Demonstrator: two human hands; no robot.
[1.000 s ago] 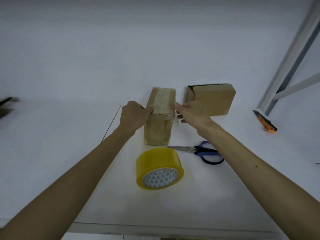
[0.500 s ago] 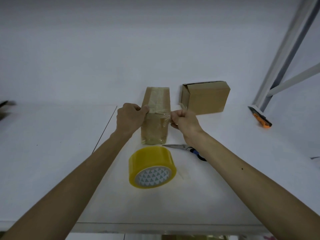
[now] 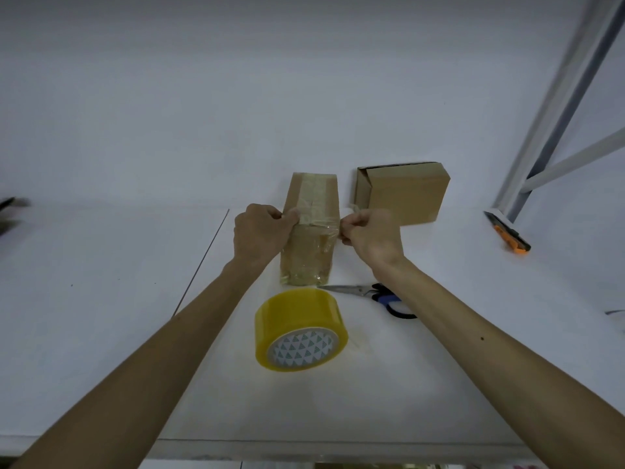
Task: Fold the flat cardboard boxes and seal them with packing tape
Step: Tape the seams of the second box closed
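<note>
A small cardboard box (image 3: 313, 201), its near face and top covered in clear tape, stands upright on the white table (image 3: 101, 299). My left hand (image 3: 260, 231) grips the box's left side, thumb on the top front edge. Curled at the box's right top edge, my right hand (image 3: 370, 233) pinches a strip of tape. A yellow roll of packing tape (image 3: 301, 328) lies just in front of the box. A second folded cardboard box (image 3: 406, 194) sits to the right, behind my right hand.
Blue-handled scissors (image 3: 372, 292) lie right of the tape roll, partly under my right forearm. An orange utility knife (image 3: 510, 236) rests at the far right by a grey metal frame (image 3: 554, 106). A dark object (image 3: 10, 204) sits at the far left edge.
My right hand has gone from lying flat against the box's right side to a curled pinch on tape at its top edge. My left hand stays on the box.
</note>
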